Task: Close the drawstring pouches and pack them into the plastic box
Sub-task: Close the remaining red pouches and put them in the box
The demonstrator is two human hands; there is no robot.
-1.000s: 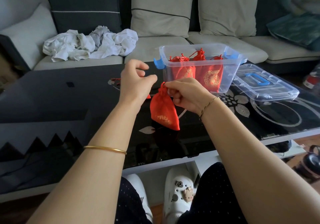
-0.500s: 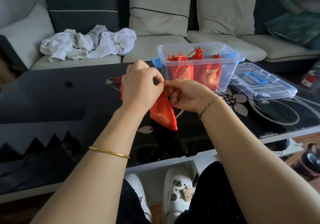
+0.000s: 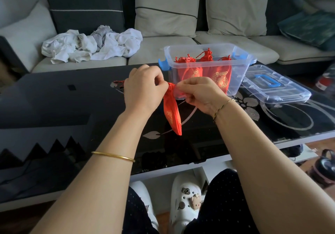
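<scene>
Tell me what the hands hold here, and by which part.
The left hand and the right hand both pinch one red pouch at its gathered neck, one from each side; its body hangs free below.

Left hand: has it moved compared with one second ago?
Yes, a little. Against the blue latch of the plastic box, the left hand has shifted right, and it now pinches the neck of the red pouch.
</scene>
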